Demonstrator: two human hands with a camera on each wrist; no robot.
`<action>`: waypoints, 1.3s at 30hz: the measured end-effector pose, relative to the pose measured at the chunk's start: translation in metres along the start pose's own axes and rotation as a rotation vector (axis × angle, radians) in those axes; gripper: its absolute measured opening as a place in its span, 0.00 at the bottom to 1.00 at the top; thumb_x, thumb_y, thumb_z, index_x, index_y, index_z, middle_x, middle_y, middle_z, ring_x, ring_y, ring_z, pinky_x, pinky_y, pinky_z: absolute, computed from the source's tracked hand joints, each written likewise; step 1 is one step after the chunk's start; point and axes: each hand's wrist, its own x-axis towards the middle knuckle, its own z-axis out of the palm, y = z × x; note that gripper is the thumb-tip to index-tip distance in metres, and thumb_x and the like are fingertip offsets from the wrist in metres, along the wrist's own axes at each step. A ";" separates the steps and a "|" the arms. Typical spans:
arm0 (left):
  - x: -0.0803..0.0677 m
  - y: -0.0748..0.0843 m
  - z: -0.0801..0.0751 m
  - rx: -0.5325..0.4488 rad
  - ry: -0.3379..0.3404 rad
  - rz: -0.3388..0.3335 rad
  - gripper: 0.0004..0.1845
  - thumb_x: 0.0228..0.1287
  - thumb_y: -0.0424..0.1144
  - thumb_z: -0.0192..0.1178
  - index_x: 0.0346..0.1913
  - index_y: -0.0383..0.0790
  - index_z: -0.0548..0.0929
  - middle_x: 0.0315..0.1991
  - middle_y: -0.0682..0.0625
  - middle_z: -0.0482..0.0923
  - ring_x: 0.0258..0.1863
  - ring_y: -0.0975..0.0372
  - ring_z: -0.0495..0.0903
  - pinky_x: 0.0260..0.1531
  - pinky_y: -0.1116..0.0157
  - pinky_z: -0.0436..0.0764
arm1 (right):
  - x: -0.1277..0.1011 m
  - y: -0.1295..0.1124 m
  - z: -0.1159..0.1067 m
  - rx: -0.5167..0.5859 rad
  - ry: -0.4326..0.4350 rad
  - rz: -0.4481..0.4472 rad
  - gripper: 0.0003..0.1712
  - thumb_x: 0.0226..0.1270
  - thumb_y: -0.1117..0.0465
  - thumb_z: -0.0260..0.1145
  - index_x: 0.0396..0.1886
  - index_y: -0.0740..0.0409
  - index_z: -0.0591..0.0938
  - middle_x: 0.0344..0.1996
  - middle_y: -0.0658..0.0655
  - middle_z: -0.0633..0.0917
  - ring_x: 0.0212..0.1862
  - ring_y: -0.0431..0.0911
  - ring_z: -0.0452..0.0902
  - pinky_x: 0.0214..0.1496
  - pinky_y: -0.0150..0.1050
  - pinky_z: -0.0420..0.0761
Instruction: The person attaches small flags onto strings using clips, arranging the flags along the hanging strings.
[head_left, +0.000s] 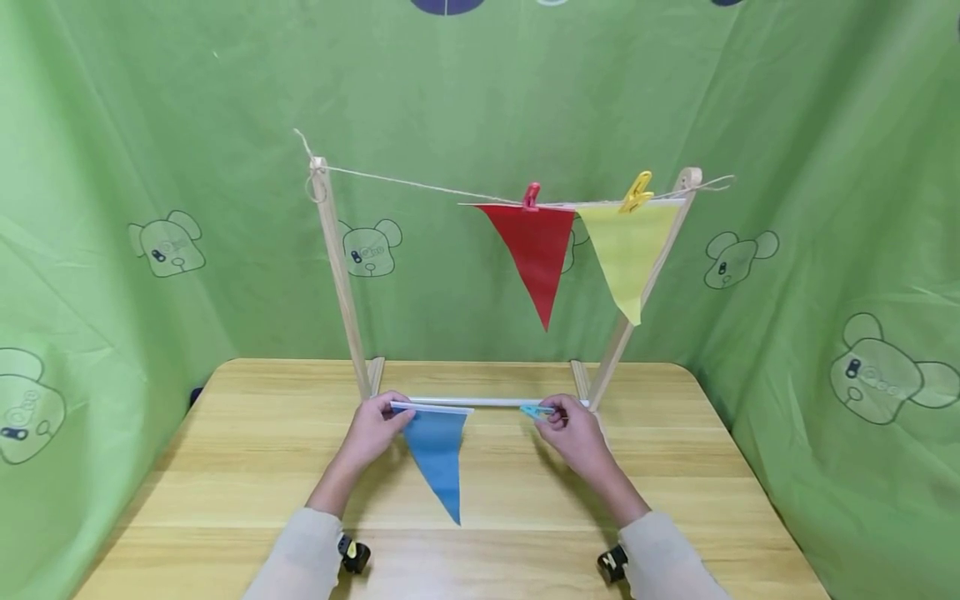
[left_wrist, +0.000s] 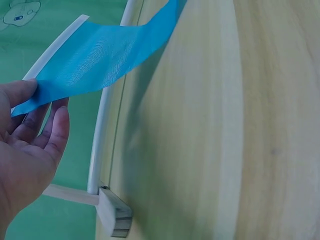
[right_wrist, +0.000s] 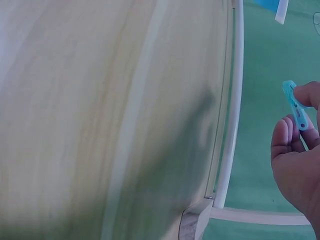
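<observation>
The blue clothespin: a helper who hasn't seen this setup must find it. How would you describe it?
Start at the wooden frame on the table. Just before its white bottom bar, the right hand pinches the blue clothespin. The red peg and yellow peg sit clipped on the string.

Head camera faces forward and down; wrist cameras close, sharing the table (head_left: 675,467).
</observation>
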 end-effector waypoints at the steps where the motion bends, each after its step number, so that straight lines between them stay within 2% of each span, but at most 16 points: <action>1: 0.000 0.002 0.000 0.002 -0.004 0.002 0.03 0.66 0.28 0.68 0.40 0.32 0.86 0.26 0.50 0.77 0.25 0.64 0.71 0.24 0.72 0.72 | 0.000 -0.002 0.000 0.006 0.007 0.003 0.18 0.61 0.68 0.75 0.50 0.65 0.81 0.38 0.58 0.81 0.39 0.44 0.76 0.39 0.27 0.82; 5: -0.001 0.008 0.000 -0.006 -0.015 0.000 0.03 0.67 0.29 0.67 0.41 0.33 0.86 0.28 0.49 0.78 0.26 0.64 0.72 0.25 0.72 0.73 | -0.001 -0.007 -0.001 0.013 0.035 -0.005 0.18 0.62 0.68 0.75 0.50 0.63 0.82 0.39 0.58 0.82 0.40 0.45 0.77 0.42 0.27 0.83; 11: -0.001 0.013 0.001 -0.027 0.004 -0.007 0.03 0.67 0.29 0.67 0.42 0.33 0.86 0.29 0.47 0.79 0.28 0.62 0.73 0.26 0.71 0.75 | -0.001 -0.014 -0.001 0.037 0.081 -0.048 0.17 0.62 0.68 0.75 0.50 0.63 0.83 0.40 0.58 0.84 0.43 0.45 0.79 0.47 0.26 0.83; 18: -0.004 0.017 0.004 -0.031 0.000 0.003 0.04 0.68 0.30 0.67 0.42 0.33 0.86 0.31 0.46 0.80 0.29 0.62 0.73 0.26 0.72 0.75 | -0.003 -0.019 0.002 0.092 0.125 -0.039 0.18 0.63 0.66 0.76 0.51 0.62 0.84 0.42 0.58 0.85 0.42 0.43 0.80 0.45 0.25 0.83; 28: -0.006 0.024 0.005 -0.063 0.048 0.050 0.04 0.67 0.29 0.68 0.42 0.33 0.87 0.33 0.41 0.83 0.28 0.63 0.74 0.26 0.72 0.76 | -0.004 -0.030 -0.002 0.141 0.137 -0.018 0.20 0.64 0.66 0.75 0.54 0.62 0.81 0.43 0.59 0.85 0.44 0.46 0.79 0.47 0.26 0.82; 39: -0.006 0.036 0.006 -0.082 0.076 0.087 0.04 0.67 0.30 0.68 0.42 0.32 0.88 0.35 0.40 0.84 0.30 0.64 0.76 0.29 0.72 0.78 | 0.002 -0.047 -0.012 0.141 0.136 -0.075 0.19 0.64 0.65 0.75 0.53 0.62 0.81 0.43 0.59 0.84 0.44 0.45 0.80 0.48 0.26 0.83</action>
